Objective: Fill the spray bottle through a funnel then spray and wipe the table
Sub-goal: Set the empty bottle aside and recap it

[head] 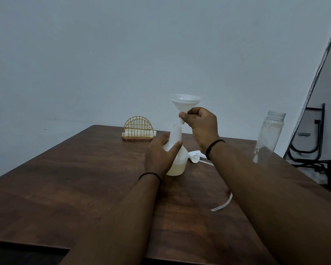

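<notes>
While a person's two bare forearms reach in from the near edge, a dark wooden table (69, 169) fills the lower half of the view, with a plain pale wall behind it. Near the middle of the table stands a white spray bottle (177, 150) with its top off and open; pale liquid fills its lowest part. The left hand (161, 153) wraps around the bottle's shoulder from the left side, fingers curved against the plastic and thumb pressed on the side facing the viewer.

Just above the bottle's mouth, the right hand (201, 124) pinches the narrow stem of a white funnel (184, 104) between thumb and curled fingers. The funnel is upright, wide end up, and its tip hangs right at the bottle's opening — whether it touches the rim cannot be told.

Behind the bottle, to its right, the white spray head (194, 156) lies on its side on the table, and its thin clear tube (225, 202) shows again nearer, to the left of the right forearm. At the right edge stands a clear glass jar (268, 136) (lid off, a milky film inside). At the far side sits a gold wire napkin holder (138, 129) — folded white cloth inside it.
</notes>
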